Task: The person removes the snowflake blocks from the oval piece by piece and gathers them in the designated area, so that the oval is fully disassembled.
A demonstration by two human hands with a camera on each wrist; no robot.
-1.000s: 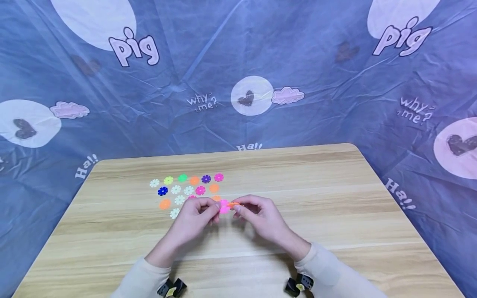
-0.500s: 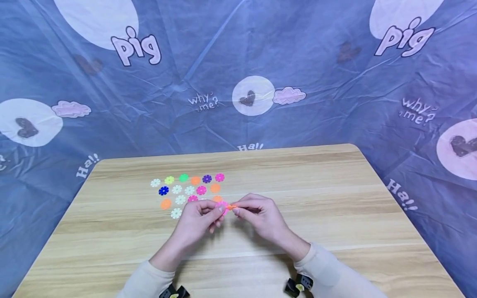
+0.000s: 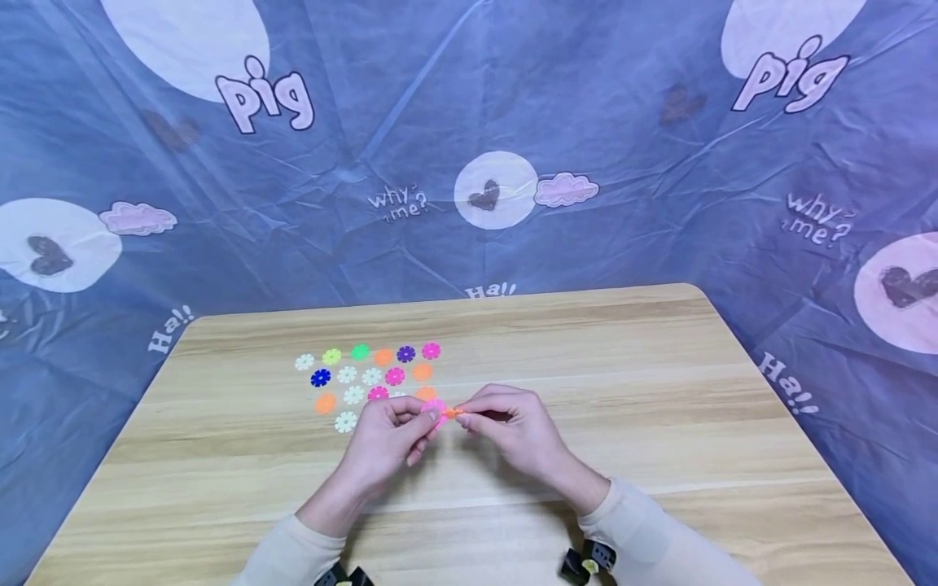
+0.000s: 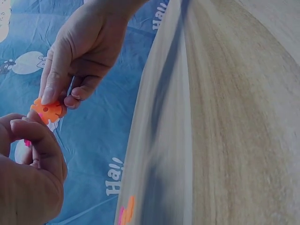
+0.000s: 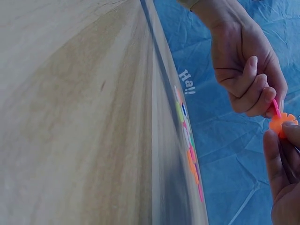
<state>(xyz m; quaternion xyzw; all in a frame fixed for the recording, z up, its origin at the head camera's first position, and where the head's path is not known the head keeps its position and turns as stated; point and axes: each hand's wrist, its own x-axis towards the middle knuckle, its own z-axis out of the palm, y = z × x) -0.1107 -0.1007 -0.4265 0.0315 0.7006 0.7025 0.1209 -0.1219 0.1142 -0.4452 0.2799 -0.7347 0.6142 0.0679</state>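
Above the table my two hands meet over a pair of plastic snowflake discs with notched rims. My left hand [image 3: 388, 439] pinches a pink snowflake disc [image 3: 432, 406] between thumb and fingers, which cover part of it. From the other side my right hand [image 3: 520, 419] pinches an orange snowflake disc [image 4: 52, 110]. The two discs touch at their rims and stand roughly crosswise, the pink one edge-on in the right wrist view beside the orange face [image 5: 280, 123]. Fingertips hide how deep the notches fit.
Rows of loose snowflake discs lie flat on the wooden table [image 3: 623, 358], beyond and left of my hands, among them a dark blue disc [image 3: 320, 378] and a green disc [image 3: 360, 352]. My left hand hides some. A blue printed cloth [image 3: 623, 106] hangs behind the table.
My left hand has shifted slightly right and its fingers now cover more of the pink disc. The orange disc has come closer to the left fingertips. The right hand has barely moved.
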